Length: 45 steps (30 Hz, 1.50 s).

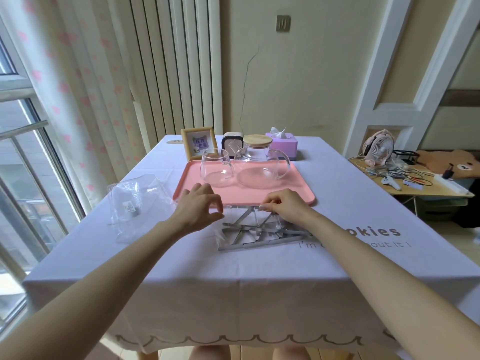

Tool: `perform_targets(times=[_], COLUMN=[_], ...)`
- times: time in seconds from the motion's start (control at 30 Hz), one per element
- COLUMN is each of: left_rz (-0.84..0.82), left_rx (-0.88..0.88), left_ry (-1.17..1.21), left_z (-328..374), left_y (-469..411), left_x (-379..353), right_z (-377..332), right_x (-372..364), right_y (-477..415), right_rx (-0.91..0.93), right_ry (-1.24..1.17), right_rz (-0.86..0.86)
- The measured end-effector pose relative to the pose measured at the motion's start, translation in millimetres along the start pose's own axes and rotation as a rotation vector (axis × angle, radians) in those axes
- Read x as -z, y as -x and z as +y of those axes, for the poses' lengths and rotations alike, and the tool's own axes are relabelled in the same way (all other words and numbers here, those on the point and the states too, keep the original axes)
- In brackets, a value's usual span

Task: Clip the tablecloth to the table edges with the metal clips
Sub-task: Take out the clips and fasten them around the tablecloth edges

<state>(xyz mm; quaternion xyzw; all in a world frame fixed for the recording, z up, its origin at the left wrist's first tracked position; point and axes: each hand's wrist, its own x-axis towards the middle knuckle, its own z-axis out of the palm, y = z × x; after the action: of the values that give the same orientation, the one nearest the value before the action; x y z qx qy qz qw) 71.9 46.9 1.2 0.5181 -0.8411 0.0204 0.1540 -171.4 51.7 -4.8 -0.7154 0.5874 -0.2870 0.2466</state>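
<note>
A pale lilac tablecloth (233, 281) covers the table and hangs over its near edge. Several metal clips (257, 233) lie in a heap inside a small clear plastic bag (241, 216) at the table's middle, just in front of the pink tray. My left hand (200, 206) pinches the bag's upper left edge between thumb and fingers. My right hand (283, 205) pinches the bag's upper right edge, with part of the clips hidden under it.
A pink tray (298, 193) holds a glass cup (217, 165) and a glass teapot (259, 162). Behind stand a photo frame (198, 142), a small clock (232, 144) and a purple tissue box (281, 142). A larger empty plastic bag (140, 203) lies at the left.
</note>
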Motion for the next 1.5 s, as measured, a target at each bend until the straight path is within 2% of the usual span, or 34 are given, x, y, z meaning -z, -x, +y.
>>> perform_targets(times=[0.03,0.1,0.2,0.33,0.5,0.67,0.8,0.87,1.03,1.2,1.27,1.37,1.5], left_rz=[0.03,0.071,0.059,0.09,0.153,0.147,0.074,0.021,-0.092,0.023,-0.055,-0.131,-0.202], left_rx=[0.029,0.109,0.128,0.139,0.169,0.208,0.189,0.158,0.18,0.033,0.004,0.053,0.002], left_ry=[0.009,0.173,0.378,0.265,0.19,0.23,0.316,0.37,0.326,0.298,0.332,0.402,0.201], left_z=[0,-1,0,3,0,0,-4,-5,-13,0,9,15,22], left_y=[1,3,3,1,-1,0,-1,0,1,0,1,1,-1], left_x=[-4,-8,-4,3,-4,-5,-3,-5,-14,-15,-10,-6,-10], right_z=[1,1,1,2,13,24,35,39,40,33,31,28,29], right_x=[0,0,1,9,29,43,49,51,51,55,55,55,51], right_y=[0,0,3,5,10,12,16,17,20,23,22,20,18], right_rx=[0.008,0.025,0.039,0.02,-0.044,-0.138,-0.242,-0.255,-0.25,-0.327,-0.354,-0.4,-0.439], right_ry=[-0.014,-0.033,-0.052,-0.099,0.055,0.052,0.072,-0.008,-0.265,-0.571,-0.684,-0.829,-0.841], right_rz=[0.007,0.019,0.016,-0.059,-0.199,-0.117,0.044,0.099,0.157,0.265,0.319,0.365,0.387])
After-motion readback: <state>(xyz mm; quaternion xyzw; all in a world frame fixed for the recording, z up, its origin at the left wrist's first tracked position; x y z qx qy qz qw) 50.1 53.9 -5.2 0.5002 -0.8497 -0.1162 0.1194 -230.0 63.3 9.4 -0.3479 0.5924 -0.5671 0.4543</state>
